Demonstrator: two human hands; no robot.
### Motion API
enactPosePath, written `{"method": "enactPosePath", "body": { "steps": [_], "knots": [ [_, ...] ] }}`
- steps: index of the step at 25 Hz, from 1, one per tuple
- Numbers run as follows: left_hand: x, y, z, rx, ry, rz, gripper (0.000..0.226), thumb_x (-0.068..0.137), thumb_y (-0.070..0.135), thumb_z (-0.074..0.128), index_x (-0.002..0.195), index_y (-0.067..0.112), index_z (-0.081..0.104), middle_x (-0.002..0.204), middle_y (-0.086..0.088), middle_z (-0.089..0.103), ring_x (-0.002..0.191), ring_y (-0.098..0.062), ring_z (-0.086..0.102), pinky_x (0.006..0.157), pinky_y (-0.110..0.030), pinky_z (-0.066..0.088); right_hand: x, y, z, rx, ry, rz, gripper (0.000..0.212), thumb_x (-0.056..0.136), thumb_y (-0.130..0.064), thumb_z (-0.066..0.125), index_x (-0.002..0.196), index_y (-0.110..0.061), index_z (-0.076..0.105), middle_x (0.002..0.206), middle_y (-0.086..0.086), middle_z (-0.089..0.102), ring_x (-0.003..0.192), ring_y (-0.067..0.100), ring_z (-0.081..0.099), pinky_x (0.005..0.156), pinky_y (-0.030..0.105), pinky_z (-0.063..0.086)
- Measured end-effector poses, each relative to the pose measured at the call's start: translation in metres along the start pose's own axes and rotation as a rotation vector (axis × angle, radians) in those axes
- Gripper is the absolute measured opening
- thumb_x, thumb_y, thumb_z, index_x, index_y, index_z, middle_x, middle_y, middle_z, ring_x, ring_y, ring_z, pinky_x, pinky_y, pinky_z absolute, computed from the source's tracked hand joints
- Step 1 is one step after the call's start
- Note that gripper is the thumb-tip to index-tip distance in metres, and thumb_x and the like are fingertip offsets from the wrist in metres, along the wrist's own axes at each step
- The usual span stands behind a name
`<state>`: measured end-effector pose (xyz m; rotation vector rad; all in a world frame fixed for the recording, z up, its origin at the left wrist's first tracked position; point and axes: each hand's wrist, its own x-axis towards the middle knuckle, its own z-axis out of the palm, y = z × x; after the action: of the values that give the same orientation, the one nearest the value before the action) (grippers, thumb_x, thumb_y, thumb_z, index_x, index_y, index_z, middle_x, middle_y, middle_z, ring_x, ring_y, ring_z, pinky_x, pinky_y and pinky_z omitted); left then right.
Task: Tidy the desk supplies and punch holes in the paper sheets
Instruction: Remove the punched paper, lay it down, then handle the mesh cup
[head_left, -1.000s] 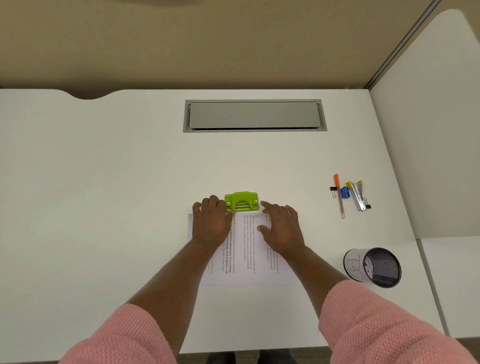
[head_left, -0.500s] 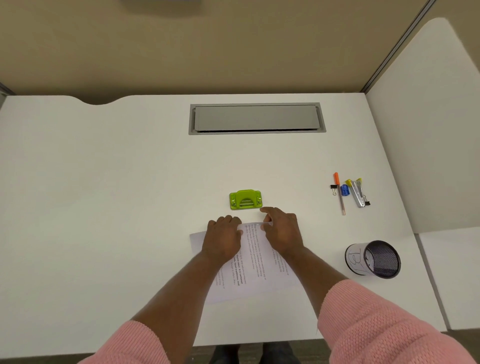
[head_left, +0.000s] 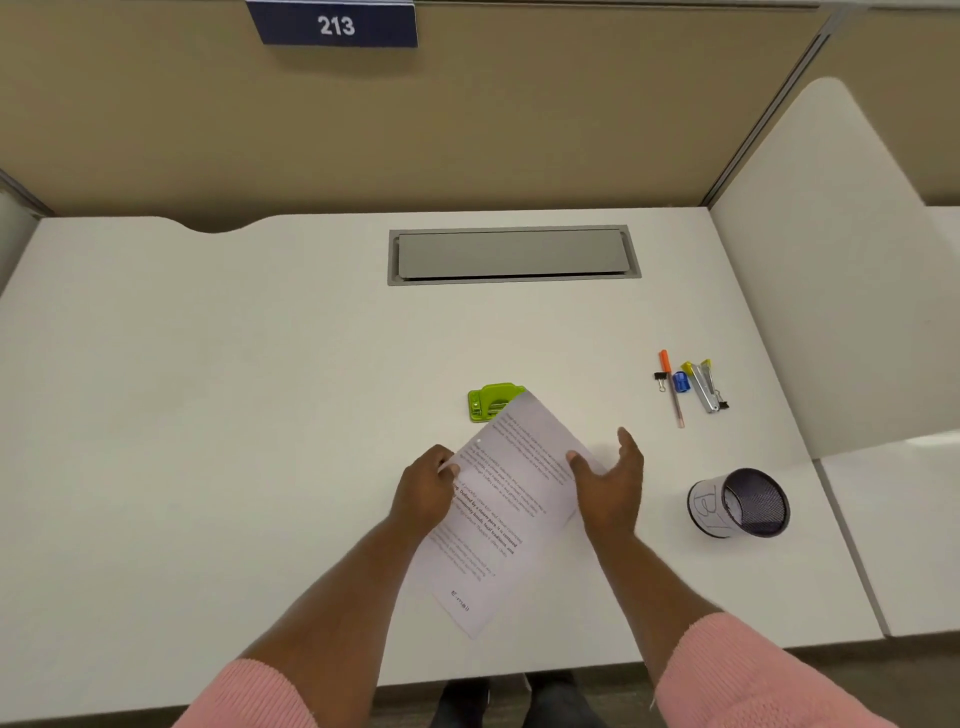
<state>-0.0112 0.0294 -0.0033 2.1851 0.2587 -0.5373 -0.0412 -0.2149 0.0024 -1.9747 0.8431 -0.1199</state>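
Our left hand (head_left: 423, 493) pinches the left edge of the paper (head_left: 506, 512), lifted and tilted above the desk (head_left: 208, 415); our right hand (head_left: 610, 483) is spread open at its right edge, thumb on the sheet; the top corner hides part of the green punch (head_left: 485, 401); pen (head_left: 672, 389), clips and cup (head_left: 740, 501) lie to the right.

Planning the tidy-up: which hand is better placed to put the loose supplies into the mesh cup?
Right. The right hand is open and nearer the loose supplies and mesh cup; the left hand is pinching the paper sheet.
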Motion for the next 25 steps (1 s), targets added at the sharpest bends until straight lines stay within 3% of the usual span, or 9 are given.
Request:
{"method": "enactPosePath", "body": {
  "steps": [4, 7, 10, 14, 16, 22, 25],
  "knots": [
    [-0.014, -0.002, -0.01, -0.112, 0.035, -0.012, 0.013, 0.099, 0.014, 0.052, 0.088, 0.016, 0.058, 0.084, 0.003, 0.064, 0.08, -0.02, 0.059, 0.066, -0.03, 0.042, -0.029, 0.009, -0.007, 0.373, -0.103, 0.359, 0.071, 0.081, -0.011, 0.082, 0.143, -0.013, 0.046, 0.132, 0.009, 0.06, 0.119, 0.025, 0.06, 0.107, 0.046, 0.046],
    [-0.023, 0.002, -0.015, -0.241, 0.046, -0.028, 0.011, 0.1, 0.014, 0.052, 0.098, 0.009, 0.062, 0.094, -0.003, 0.069, 0.088, -0.023, 0.063, 0.074, -0.032, 0.048, -0.048, 0.007, -0.003, 0.525, -0.261, 0.45, 0.048, 0.084, -0.001, 0.075, 0.129, -0.009, 0.059, 0.116, 0.009, 0.072, 0.104, 0.03, 0.07, 0.094, 0.05, 0.057],
    [-0.036, 0.012, -0.022, -0.351, 0.035, -0.026, 0.013, 0.101, 0.013, 0.051, 0.104, 0.012, 0.064, 0.101, -0.003, 0.071, 0.094, -0.021, 0.067, 0.079, -0.031, 0.053, -0.057, -0.01, 0.001, 0.42, -0.25, 0.352, 0.024, 0.089, -0.002, 0.069, 0.11, -0.013, 0.07, 0.101, 0.002, 0.078, 0.094, 0.024, 0.074, 0.085, 0.041, 0.06],
    [-0.049, 0.026, -0.035, -0.464, 0.074, 0.024, 0.013, 0.101, 0.01, 0.051, 0.103, 0.013, 0.063, 0.102, -0.003, 0.072, 0.094, -0.02, 0.068, 0.081, -0.032, 0.055, -0.06, -0.047, -0.003, 0.42, -0.205, 0.153, 0.014, 0.09, -0.007, 0.069, 0.094, -0.021, 0.071, 0.095, -0.001, 0.078, 0.09, 0.021, 0.074, 0.08, 0.037, 0.061],
    [-0.055, 0.033, -0.041, -0.489, 0.102, 0.05, 0.012, 0.101, 0.011, 0.051, 0.102, 0.015, 0.063, 0.102, -0.002, 0.072, 0.094, -0.019, 0.068, 0.083, -0.033, 0.055, -0.062, -0.064, -0.007, 0.413, -0.193, 0.061, 0.012, 0.091, -0.01, 0.07, 0.092, -0.022, 0.07, 0.093, -0.002, 0.077, 0.088, 0.02, 0.074, 0.078, 0.036, 0.062],
    [-0.076, 0.042, -0.05, -0.497, 0.17, 0.134, 0.019, 0.1, 0.011, 0.051, 0.099, 0.027, 0.06, 0.094, 0.014, 0.071, 0.085, 0.004, 0.066, 0.072, -0.011, 0.051, -0.072, -0.085, -0.024, 0.38, -0.153, -0.14, 0.015, 0.092, -0.015, 0.067, 0.097, -0.029, 0.067, 0.093, -0.01, 0.075, 0.085, 0.008, 0.071, 0.069, 0.019, 0.057],
    [-0.087, 0.04, -0.049, -0.49, 0.18, 0.147, 0.025, 0.099, 0.009, 0.051, 0.1, 0.032, 0.06, 0.094, 0.019, 0.072, 0.089, 0.005, 0.066, 0.072, -0.007, 0.049, -0.077, -0.079, -0.032, 0.393, -0.166, -0.186, 0.018, 0.092, -0.014, 0.067, 0.101, -0.029, 0.068, 0.095, -0.008, 0.075, 0.087, 0.01, 0.071, 0.072, 0.021, 0.058]
  ]
}}
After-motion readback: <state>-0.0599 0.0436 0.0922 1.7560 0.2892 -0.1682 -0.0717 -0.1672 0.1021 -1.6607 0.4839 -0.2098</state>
